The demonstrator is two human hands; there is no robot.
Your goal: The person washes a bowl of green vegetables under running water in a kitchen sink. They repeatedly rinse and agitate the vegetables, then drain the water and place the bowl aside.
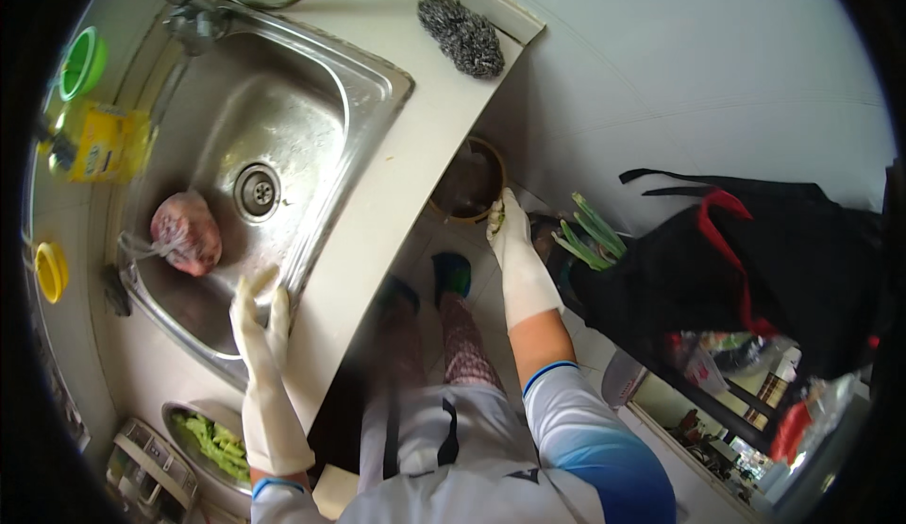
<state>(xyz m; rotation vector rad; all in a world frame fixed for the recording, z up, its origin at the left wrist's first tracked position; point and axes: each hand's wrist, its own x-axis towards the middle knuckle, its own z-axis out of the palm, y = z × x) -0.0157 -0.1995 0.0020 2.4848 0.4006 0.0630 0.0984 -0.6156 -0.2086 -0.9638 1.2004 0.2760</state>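
Observation:
White rubber gloves cover both of my hands. My left hand (258, 321) reaches over the near edge of the steel sink (311, 132), fingers apart, with nothing seen in them. Further inside the sink, left of the drain (257, 192), lies a reddish lump of meat (187, 233) in a clear tied plastic bag. My right hand (510, 231) is off to the right, beyond the counter edge. Its fingers are closed on small yellowish-green scraps (495, 218), at the rim of a round bin (503, 167) on the floor. The bin's inside is dark.
A steel bowl of cut green vegetables (215, 444) stands beside a kitchen scale (151, 472). A wire scourer (461, 37) lies on the counter (377, 194). The faucet (196, 25) is at the far left. Spring onions (593, 236) and a black bag (717, 269) are at the right.

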